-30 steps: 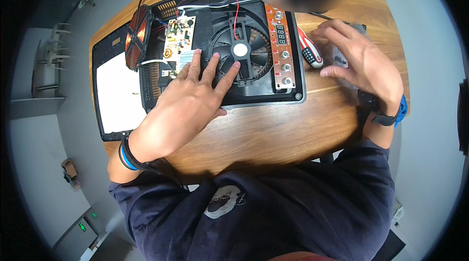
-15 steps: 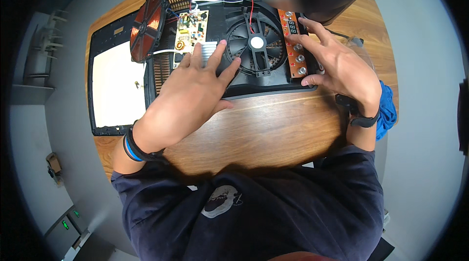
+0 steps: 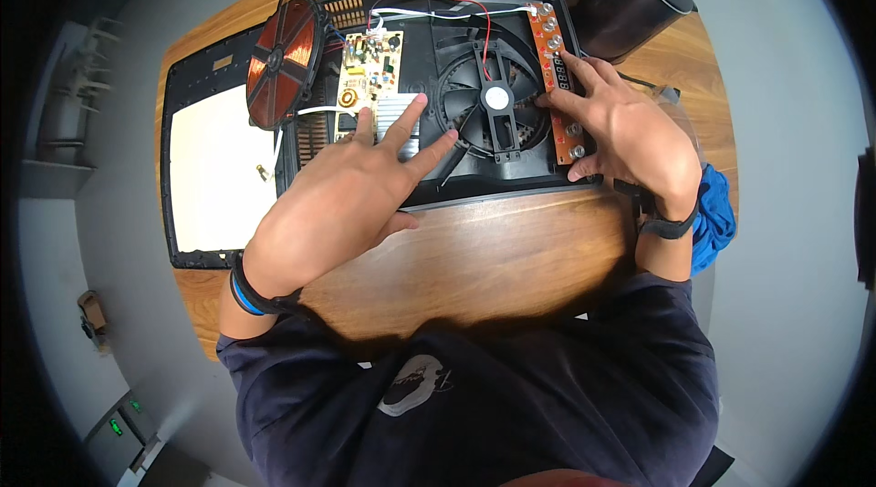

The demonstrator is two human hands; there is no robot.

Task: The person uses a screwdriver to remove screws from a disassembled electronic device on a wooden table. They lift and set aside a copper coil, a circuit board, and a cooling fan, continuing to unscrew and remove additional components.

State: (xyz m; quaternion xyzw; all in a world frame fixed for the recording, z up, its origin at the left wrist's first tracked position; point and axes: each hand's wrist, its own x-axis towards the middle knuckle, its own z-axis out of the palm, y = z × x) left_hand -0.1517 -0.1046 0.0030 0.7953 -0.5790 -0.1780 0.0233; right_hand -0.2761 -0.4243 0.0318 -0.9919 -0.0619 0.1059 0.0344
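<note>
An opened induction cooker's black housing (image 3: 429, 31) lies on the wooden table before me. My left hand (image 3: 333, 181) rests with fingers spread over the silver heat sink (image 3: 394, 111), beside the yellowish circuit board (image 3: 370, 58). My right hand (image 3: 639, 127) is bent around the narrow orange control board (image 3: 560, 129) at the housing's right end. One fingertip touches its inner edge and the thumb its near end; the palm side is hidden. Between the hands sits a black cooling fan (image 3: 497, 99) with a white hub. Red and white wires run across above it.
A copper coil disc (image 3: 285, 58) leans upright left of the circuit board. Further left lies a black-framed panel (image 3: 219, 168) with a small brass-coloured piece (image 3: 264, 174) on it. A dark kettle (image 3: 630, 8) stands at the back right; a blue cloth (image 3: 716, 218) lies at the right edge.
The whole scene sits slightly lower and the housing further right in view. The kettle, blurred before, shows clearly. Both hands keep about the same places on the parts.
</note>
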